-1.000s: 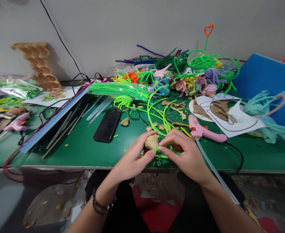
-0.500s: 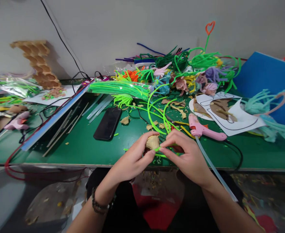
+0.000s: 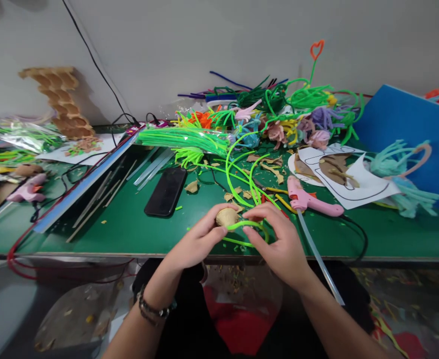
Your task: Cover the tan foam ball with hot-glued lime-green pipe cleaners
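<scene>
My left hand (image 3: 200, 239) grips a small tan egg-carton cup (image 3: 227, 217) between thumb and fingers. A bright green pipe cleaner (image 3: 247, 224) runs from the cup's lower edge, by my left thumb, and bends round to the right. Around this loose curve my right hand (image 3: 279, 244) stands with thumb and index finger apart, not pinching it. Part of the pipe cleaner is hidden behind the right fingers. Beyond the hands, more long green pipe cleaners (image 3: 230, 174) arch over the green table.
Right of my hands lies a pink glue gun (image 3: 313, 200) with its glue stick jutting over the table edge. A black phone (image 3: 165, 192) lies left. Pipe-cleaner bundles (image 3: 184, 137) fill the back, and cut paper sheets (image 3: 369, 187) lie near a blue board (image 3: 410, 134).
My right fingers have parted from their pinch at the cup's edge and drawn back slightly. The green pipe cleaner now shows as an open curve. The left hand still holds the cup.
</scene>
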Motion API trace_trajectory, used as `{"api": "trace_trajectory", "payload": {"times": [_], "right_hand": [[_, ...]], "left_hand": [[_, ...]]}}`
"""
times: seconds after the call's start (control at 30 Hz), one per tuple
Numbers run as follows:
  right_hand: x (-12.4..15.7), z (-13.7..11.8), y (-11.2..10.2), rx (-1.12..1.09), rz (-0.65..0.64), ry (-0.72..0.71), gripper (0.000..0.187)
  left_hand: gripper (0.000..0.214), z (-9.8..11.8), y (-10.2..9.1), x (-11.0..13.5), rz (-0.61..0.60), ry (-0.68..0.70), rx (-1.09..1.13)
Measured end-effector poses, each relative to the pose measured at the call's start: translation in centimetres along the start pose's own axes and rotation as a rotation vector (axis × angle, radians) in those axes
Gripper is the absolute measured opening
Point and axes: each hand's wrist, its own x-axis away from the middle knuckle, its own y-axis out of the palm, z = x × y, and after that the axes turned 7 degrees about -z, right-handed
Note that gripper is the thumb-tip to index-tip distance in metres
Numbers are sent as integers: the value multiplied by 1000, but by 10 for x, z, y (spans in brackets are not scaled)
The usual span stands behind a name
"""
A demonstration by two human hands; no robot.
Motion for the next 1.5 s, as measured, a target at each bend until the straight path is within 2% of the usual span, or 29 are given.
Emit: {"api": "trace_trajectory", "payload": {"times": [0.1,0.27,0.33,0.43,0.53,0.63,0.7,0.8,0.9,1.0,1.07,1.13,1.23,1.4,1.5], "right_hand": [[8,0,7,103,61,37,21],[34,-12,13,176,-1,69,38],[44,-20,4,152,-44,50,35],[48,-22,-27,129,-52,0,20],[40,-3,-66,315,44,29,8],[28,35,-92,509,56,174,13],[22,61,-98,760,-50,259,21],[15,85,-95,849,-134,290,26],[12,88,-91,898,-187,313,23],[10,85,-90,944,-228,345,22],[7,85,-91,958,-257,360,22],[4,84,-91,969,-289,371,19],[-4,77,-92,999,-295,410,17],[-15,50,-110,1010,-135,473,18],[-17,36,-122,904,58,405,17]], "left_hand": [[34,-6,-6,0,65,-79,63],[29,2,-18,10,68,-101,3],[28,11,-27,20,76,-103,-16],[30,24,-42,38,101,-86,-10],[32,39,-53,51,93,-53,34],[29,52,-51,55,88,-131,127],[29,58,-44,53,20,-204,244],[32,62,-30,49,-101,-274,413],[34,60,-17,48,-59,-296,506],[37,53,-7,49,86,-216,509],[35,48,-3,51,136,-118,450],[33,44,0,53,123,-30,381],[31,40,3,55,61,34,283],[30,36,8,59,55,129,40],[33,31,12,61,80,209,-127]]}}
